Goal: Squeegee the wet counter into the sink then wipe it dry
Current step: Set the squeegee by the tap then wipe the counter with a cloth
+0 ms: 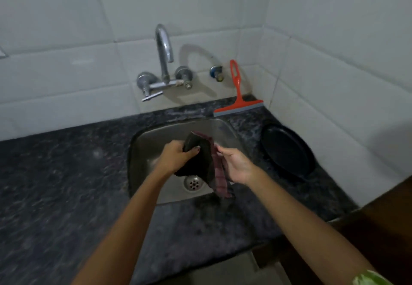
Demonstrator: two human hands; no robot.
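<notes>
Over the sink [142, 142], both my hands hold a dark cloth [205, 162] above the drain [193, 182]. My left hand [178, 156] is closed around the bunched upper part, fingers curled tight on it. My right hand [236, 165] pinches the cloth's checked edge between thumb and fingertips; the tail hangs down past the sink's near rim.

The red squeegee [238, 97] stands against the tiled wall behind the sink, blade on the table [66, 173], handle leaning upward — well apart from my hands. A black pan [287, 151] lies on the table just right of the sink. The tap [163, 55] shows no water running, as far as I can tell.

Judgement: with the squeegee parked, the scraping looks done, and the step in hand is wringing or readying the cloth for the dry wipe. Whether the dark stone still carries water I cannot tell — the surface is mottled and the view is blurred.

To do this well: keep the cloth over the basin so drips fall in, not back on the stone. Twist the two hands in opposite directions, squeeze hard, then shake it open and fold to a flat pad. Gather the hanging tail first, since it may drip on the front edge. Wipe toward the sink, and refold when a face gets damp.
</notes>
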